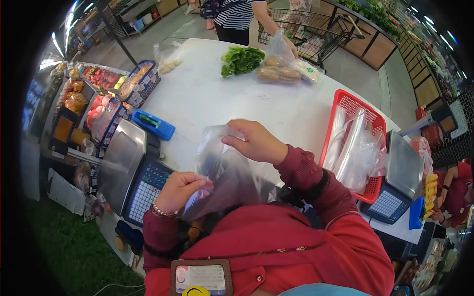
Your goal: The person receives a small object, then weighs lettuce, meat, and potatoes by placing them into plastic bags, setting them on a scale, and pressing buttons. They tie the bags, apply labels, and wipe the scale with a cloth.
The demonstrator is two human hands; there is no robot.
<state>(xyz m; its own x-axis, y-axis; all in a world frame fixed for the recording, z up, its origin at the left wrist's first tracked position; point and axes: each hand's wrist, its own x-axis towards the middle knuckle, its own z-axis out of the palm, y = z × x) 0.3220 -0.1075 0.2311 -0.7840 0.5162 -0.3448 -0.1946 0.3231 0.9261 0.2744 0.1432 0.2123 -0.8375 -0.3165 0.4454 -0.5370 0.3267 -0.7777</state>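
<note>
A clear plastic bag (222, 167) hangs between my two hands, close in front of my red top. My left hand (183, 191) pinches its lower left side, where something pinkish shows at the fingertips. Higher up and to the right, my right hand (254, 141) has its fingers closed on the upper edge of the same bag. The bag looks thin and partly spread, and I cannot make out anything inside it. Both hands are over the near part of the white table (197, 98).
Scales stand left (118, 167) and right (402, 167). A red basket (328, 133) holds plastic bags. Leafy greens (242, 60) and bagged potatoes (279, 74) lie at the far edge, where a person in stripes (234, 18) reaches in. A blue tray (153, 124) sits left.
</note>
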